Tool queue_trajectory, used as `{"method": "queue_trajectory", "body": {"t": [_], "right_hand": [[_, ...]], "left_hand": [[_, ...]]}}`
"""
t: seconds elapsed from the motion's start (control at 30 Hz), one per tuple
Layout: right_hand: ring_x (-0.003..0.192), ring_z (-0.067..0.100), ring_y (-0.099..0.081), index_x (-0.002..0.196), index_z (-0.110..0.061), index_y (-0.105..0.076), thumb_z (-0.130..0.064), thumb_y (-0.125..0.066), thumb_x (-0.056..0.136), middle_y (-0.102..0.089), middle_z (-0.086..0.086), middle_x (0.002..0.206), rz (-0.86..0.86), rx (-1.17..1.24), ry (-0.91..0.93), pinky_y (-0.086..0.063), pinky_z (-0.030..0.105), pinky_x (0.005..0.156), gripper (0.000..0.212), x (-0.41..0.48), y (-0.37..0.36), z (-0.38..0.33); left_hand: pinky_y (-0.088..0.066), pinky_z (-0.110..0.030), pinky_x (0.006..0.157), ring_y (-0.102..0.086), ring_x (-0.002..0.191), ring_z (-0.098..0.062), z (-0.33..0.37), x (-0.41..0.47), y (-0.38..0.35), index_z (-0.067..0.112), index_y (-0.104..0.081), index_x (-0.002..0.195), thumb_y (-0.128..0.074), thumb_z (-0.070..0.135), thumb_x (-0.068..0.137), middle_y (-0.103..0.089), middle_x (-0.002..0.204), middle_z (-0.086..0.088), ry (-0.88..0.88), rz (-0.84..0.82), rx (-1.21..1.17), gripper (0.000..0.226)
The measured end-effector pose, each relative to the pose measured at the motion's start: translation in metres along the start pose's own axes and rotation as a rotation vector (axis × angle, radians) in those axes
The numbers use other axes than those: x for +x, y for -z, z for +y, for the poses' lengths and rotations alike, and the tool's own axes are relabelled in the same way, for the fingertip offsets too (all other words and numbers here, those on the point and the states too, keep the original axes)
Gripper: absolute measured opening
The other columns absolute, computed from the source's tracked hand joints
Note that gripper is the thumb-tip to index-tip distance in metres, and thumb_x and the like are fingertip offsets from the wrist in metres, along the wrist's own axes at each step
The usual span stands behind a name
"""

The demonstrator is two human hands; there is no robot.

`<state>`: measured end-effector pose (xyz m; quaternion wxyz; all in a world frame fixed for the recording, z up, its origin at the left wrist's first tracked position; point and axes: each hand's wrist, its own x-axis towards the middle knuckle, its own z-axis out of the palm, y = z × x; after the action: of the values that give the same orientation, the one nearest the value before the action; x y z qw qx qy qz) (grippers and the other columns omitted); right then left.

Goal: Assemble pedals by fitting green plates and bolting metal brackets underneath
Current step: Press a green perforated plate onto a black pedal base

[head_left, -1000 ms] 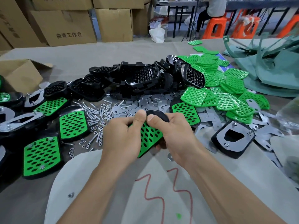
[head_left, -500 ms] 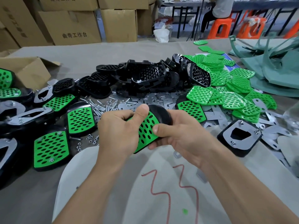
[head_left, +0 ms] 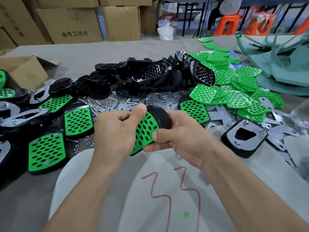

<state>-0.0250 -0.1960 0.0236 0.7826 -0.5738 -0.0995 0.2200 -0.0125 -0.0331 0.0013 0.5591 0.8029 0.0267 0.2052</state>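
I hold a black pedal [head_left: 159,117] above the table, with a perforated green plate [head_left: 143,131] on its face. My left hand [head_left: 115,133] grips its left side, thumb pressing on the plate's top edge. My right hand [head_left: 180,139] grips the right side, thumb pressing on the plate's lower right. Bare black pedal shells [head_left: 147,76] are piled behind. Loose green plates [head_left: 234,91] are heaped at the right. Metal brackets [head_left: 167,99] and bolts with nuts [head_left: 103,104] lie scattered in the middle.
Pedals with green plates [head_left: 46,151] lie face up at the left, some flipped with brackets [head_left: 21,116] showing. One bracket-side-up pedal [head_left: 244,138] lies at the right. A cardboard box [head_left: 20,69] sits at the far left; green sheeting [head_left: 280,64] at the far right.
The pedal has tilted in my hands and my right thumb has slid down onto the plate's lower right edge. The camera has shifted, so the table items appear moved right.
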Motion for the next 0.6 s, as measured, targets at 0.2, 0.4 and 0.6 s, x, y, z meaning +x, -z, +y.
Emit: {"method": "queue_trajectory", "body": {"t": [0.2,0.4,0.6], "right_hand": [[0.077,0.031,-0.074,0.098,0.006,-0.069,0.025,-0.059,0.083,-0.072,0.02,0.089,0.08,0.003,-0.002,-0.061,0.031,0.063,0.025,0.001,-0.003,0.004],[0.079,0.028,-0.071,0.108,0.003,-0.063,0.02,-0.062,0.083,-0.069,0.022,0.092,0.033,-0.196,0.071,-0.062,0.038,0.072,0.03,0.004,-0.008,0.006],[0.07,0.033,-0.072,0.103,0.01,-0.064,0.026,-0.068,0.074,-0.07,0.03,0.089,0.12,-0.173,0.116,-0.06,0.038,0.063,0.033,0.005,-0.011,0.011]], "left_hand": [[-0.02,-0.019,0.038,-0.022,0.039,-0.009,-0.001,0.001,0.002,0.011,-0.053,0.049,-0.07,0.057,0.082,-0.023,0.039,0.01,-0.025,-0.026,0.01,0.059],[-0.019,-0.034,0.043,-0.024,0.046,-0.018,-0.002,0.004,0.003,-0.004,-0.044,0.057,-0.065,0.073,0.071,-0.026,0.048,-0.002,0.023,0.026,0.025,0.081],[-0.019,-0.034,0.043,-0.024,0.047,-0.02,-0.001,0.005,0.004,-0.005,-0.044,0.055,-0.063,0.077,0.068,-0.027,0.049,-0.006,0.021,0.002,0.035,0.086]]}}
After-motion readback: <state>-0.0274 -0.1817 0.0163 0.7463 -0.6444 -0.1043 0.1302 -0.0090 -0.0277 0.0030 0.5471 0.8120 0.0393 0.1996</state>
